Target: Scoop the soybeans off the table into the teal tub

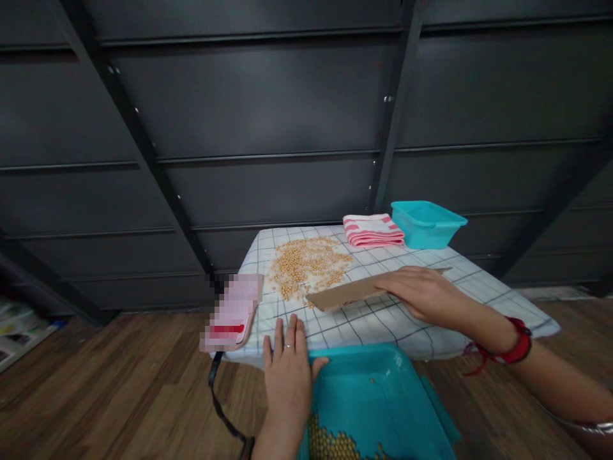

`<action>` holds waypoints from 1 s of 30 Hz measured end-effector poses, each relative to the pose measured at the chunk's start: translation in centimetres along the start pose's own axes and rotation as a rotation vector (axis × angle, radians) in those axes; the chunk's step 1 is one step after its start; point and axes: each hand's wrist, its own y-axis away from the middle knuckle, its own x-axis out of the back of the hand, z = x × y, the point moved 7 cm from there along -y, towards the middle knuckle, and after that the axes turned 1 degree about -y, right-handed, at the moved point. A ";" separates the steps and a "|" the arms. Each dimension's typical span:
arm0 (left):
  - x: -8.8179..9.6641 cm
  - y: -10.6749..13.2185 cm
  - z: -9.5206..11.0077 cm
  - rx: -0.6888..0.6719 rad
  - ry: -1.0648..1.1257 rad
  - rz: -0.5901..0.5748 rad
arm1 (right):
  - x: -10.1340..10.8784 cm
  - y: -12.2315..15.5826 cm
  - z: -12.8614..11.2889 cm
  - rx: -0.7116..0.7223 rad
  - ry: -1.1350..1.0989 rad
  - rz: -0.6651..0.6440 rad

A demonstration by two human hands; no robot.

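Note:
A pile of yellow beans [306, 263] is spread on a small table with a white checked cloth [364, 319]. My right hand [424, 292] lies palm down on a strip of brown cardboard [345, 294], whose left end touches the near edge of the beans. My left hand [287, 367] grips the near left rim of a teal tray [378, 396] held at the table's front edge, thumb inside, fingers stretched flat onto the cloth. Some beans lie in the tray's bottom near me.
A folded pink-striped towel [372, 230] and a second teal tub [426, 223] stand at the table's far right. A pink blurred flat object [232, 313] hangs over the left edge with a black strap below. Dark metal wall behind, wooden floor around.

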 end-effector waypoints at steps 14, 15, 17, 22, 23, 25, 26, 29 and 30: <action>0.4 -0.1 0.0 0.026 0.034 -0.043 | -0.6 -0.5 0.1 -0.024 0.027 0.013; 0.4 -0.2 0.0 0.028 0.035 -0.053 | -0.7 -0.5 -0.1 -0.021 0.025 0.009; 0.5 -0.2 0.0 0.032 0.028 -0.067 | -0.4 -0.2 -0.5 -0.005 0.021 0.019; 0.6 -0.2 0.0 0.026 0.027 -0.049 | 1.0 1.1 -0.6 0.002 0.005 0.013; 0.5 -0.2 -0.1 0.023 0.030 -0.044 | 1.2 1.3 -0.4 -0.005 -0.003 0.009; 0.5 -0.1 -0.1 0.022 0.038 -0.040 | 1.5 1.3 -0.2 -0.012 -0.003 0.022; 0.5 -0.1 -0.1 0.024 0.041 -0.043 | 1.5 1.2 -0.2 -0.013 0.005 0.035; 0.4 -0.1 -0.2 0.042 0.053 -0.055 | 1.1 0.5 -0.2 -0.018 0.031 0.062; 0.4 -0.1 -0.1 0.046 0.056 -0.055 | 0.7 0.2 -0.3 -0.019 0.032 0.056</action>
